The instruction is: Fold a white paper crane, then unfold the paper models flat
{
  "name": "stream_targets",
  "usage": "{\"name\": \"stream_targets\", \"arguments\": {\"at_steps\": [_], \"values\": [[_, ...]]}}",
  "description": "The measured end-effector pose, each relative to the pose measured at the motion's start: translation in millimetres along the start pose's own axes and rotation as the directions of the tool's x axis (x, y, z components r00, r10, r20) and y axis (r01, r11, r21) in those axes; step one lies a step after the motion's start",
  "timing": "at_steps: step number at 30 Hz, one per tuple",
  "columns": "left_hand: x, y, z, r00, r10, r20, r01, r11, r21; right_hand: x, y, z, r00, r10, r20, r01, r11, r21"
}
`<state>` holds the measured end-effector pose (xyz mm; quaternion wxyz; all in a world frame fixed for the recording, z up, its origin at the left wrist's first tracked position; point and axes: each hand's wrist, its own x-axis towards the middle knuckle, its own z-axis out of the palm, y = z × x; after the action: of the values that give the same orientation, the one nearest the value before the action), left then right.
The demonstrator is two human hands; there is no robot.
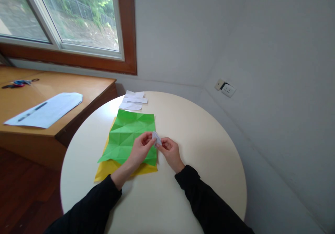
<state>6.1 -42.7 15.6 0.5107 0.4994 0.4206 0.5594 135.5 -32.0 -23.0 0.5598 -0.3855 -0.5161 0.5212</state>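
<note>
at table centre, left hand [141, 149] and right hand [169, 152] pinch a small folded white paper [156, 138] between their fingertips, both clamped on it. green creased sheet [129, 136] over yellow sheet [107, 169] lies at nine o'clock; white scraps [133, 100] at twelve, on round table [204, 150].

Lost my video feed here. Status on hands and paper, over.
Left hand and right hand both pinch small white folded paper above green sheet. Yellow sheet under green. White scraps at far table edge, nothing obstructing.
</note>
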Motion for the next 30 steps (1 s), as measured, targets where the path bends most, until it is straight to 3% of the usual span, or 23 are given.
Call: {"name": "stream_targets", "arguments": {"at_steps": [15,30], "values": [[1.1,-6.2,-2.8,0.995,0.005,-0.098,-0.003,1.000,0.020,-1.5,-0.7,0.5,0.999,0.026,0.034,-0.027,0.999,0.032],[0.4,-1.3,0.1,0.989,-0.097,-0.113,0.088,0.993,-0.079,-2.1,-6.1,-0.2,0.999,-0.023,0.027,0.023,1.000,-0.008]]}}
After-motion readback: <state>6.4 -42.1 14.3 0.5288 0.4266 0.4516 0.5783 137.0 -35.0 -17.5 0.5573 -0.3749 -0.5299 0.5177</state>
